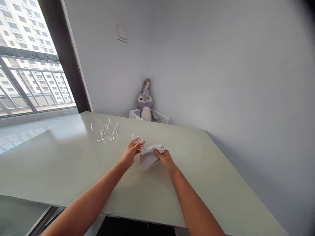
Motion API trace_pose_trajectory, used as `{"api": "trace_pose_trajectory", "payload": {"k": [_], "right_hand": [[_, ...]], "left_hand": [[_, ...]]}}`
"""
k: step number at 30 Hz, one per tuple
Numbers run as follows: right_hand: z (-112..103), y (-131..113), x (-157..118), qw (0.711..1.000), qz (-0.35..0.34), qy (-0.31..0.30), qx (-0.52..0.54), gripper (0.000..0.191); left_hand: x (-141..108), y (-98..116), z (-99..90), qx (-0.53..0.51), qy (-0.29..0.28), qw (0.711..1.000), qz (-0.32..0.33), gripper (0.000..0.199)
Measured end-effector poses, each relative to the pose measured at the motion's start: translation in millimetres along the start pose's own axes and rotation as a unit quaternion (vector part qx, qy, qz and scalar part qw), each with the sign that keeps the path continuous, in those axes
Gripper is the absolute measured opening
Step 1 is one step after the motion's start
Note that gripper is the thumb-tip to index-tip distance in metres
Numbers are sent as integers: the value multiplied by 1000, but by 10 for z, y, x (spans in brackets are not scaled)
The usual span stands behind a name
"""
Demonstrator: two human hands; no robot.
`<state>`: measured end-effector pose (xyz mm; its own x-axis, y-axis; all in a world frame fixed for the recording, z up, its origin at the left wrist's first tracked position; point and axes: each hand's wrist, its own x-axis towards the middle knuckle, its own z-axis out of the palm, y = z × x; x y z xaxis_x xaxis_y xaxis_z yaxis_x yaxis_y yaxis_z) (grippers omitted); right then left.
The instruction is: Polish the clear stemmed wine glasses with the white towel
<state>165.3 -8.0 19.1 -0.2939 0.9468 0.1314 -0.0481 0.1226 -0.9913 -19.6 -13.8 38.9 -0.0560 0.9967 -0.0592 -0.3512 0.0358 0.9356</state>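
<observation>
Over the middle of the pale table, my left hand (132,151) is closed around a clear glass (136,138), whose lower part is partly hidden by the fingers and the cloth. Just to its right, my right hand (165,158) grips a white cloth (149,158), thumb on top, with the cloth hanging down between the hands. The cloth's left edge meets the glass near my left fingertips. Several clear stemmed glasses (101,140) stand upright in a group on the table, left of my left hand.
The pale green table (61,164) reaches to the grey walls. A purple plush rabbit (145,102) sits in a white perforated basket (162,118) behind the table's far edge. A window with a railing (36,86) is at the left.
</observation>
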Motion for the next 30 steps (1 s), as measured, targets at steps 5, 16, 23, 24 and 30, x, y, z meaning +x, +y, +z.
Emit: {"api": "trace_pose_trajectory", "payload": {"k": [5, 16, 23, 24, 30], "right_hand": [[55, -165, -141, 978, -88, -60, -178, 37], [280, -34, -125, 998, -55, 16, 24, 24], [290, 28, -66, 933, 93, -22, 347, 34], [305, 42, -67, 930, 97, -31, 352, 33], [496, 140, -132, 993, 48, -17, 105, 34]], "left_hand": [[73, -65, -42, -98, 29, 991, -88, 31], [-84, -3, 67, -240, -100, 942, -214, 32], [-107, 13, 121, -307, -108, 940, -103, 28], [-109, 15, 128, -308, -103, 941, -93, 30], [-60, 21, 92, -298, -58, 952, -47, 43]]}}
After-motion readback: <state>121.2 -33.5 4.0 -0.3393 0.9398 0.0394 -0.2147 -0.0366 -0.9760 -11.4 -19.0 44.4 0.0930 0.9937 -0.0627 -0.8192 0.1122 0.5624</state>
